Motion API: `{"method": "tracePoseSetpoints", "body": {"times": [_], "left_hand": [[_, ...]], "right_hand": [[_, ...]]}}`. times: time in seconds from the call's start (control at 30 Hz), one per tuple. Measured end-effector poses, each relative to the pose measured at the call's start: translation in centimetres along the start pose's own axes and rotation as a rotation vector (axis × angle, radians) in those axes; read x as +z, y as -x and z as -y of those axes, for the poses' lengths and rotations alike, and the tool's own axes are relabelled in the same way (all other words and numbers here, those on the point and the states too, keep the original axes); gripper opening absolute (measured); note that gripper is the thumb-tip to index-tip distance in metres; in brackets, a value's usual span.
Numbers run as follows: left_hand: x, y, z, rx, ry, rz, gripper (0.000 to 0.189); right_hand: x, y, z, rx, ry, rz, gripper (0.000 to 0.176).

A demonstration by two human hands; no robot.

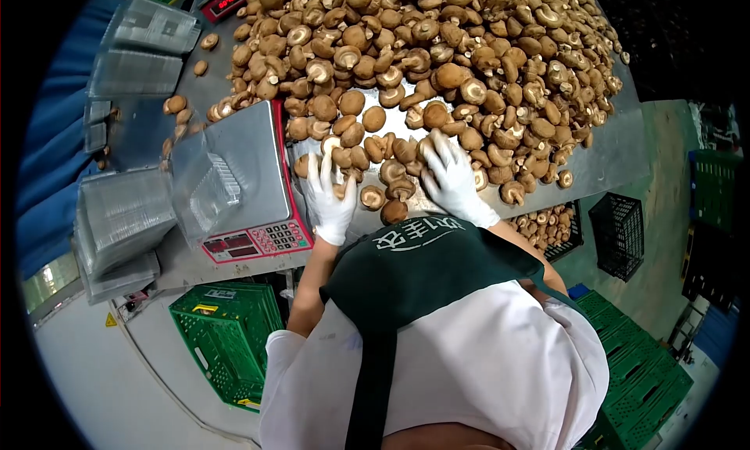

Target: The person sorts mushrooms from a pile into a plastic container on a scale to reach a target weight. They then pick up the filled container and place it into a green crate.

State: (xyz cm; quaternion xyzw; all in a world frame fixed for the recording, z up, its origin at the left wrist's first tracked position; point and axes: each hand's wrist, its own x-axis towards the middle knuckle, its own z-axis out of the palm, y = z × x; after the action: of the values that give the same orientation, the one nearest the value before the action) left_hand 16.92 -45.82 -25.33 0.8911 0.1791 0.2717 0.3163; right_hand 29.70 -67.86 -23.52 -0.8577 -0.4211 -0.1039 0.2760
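White gloves cover both hands, which rest among brown mushrooms [373, 119] on the metal table [625, 149]. My left hand [330, 200] is beside the red-edged scale [266, 169], its fingers apart and touching mushrooms at the near left of the pile. To the right, my right hand [455, 180] lies palm down with its fingers spread, touching mushrooms near the table's front edge. Several loose mushrooms sit between the two hands. A clear plastic tray [215, 186] stands on the scale's metal plate.
Stacks of clear plastic trays [125, 216] stand at the left, with more trays [144, 48] behind. A second scale [226, 0] is at the back. Below are a green crate [226, 341], a black crate [617, 235] and stacked green crates [633, 356].
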Motion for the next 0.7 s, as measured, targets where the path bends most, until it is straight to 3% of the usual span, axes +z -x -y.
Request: {"method": "tracePoseSetpoints", "body": {"times": [0.13,0.27,0.33,0.37,0.4,0.5,0.63,0.7], "left_hand": [[0.0,-4.0,-1.5,0.229,-0.280,0.256,0.063],[0.2,-4.9,0.3,0.154,-0.316,0.109,0.039],[0.4,-4.4,1.7,0.070,-0.230,0.072,0.036],[0.4,-3.9,2.0,0.047,-0.139,0.051,0.035],[0.4,-3.2,2.3,0.045,-0.140,0.053,0.035],[0.0,-1.1,1.8,0.052,-0.034,0.001,0.040],[-1.3,2.3,1.5,0.006,-0.101,0.084,0.041],[-1.5,3.0,1.1,0.006,-0.083,0.036,0.043]], "right_hand": [[0.0,-3.8,-1.2,0.117,0.148,-0.029,0.051],[0.4,-6.3,-1.6,0.162,0.070,-0.053,0.051],[0.5,-6.8,-0.8,0.116,0.056,0.041,0.052],[0.9,-6.4,-0.3,0.112,0.098,0.200,0.052],[0.6,-5.8,0.5,-0.021,0.148,0.294,0.050],[1.0,-3.6,1.6,-0.146,0.161,0.334,0.043],[0.1,-2.9,1.4,-0.079,-0.053,0.173,0.033],[-0.4,-3.9,1.9,-0.136,-0.067,0.087,0.031]]}}
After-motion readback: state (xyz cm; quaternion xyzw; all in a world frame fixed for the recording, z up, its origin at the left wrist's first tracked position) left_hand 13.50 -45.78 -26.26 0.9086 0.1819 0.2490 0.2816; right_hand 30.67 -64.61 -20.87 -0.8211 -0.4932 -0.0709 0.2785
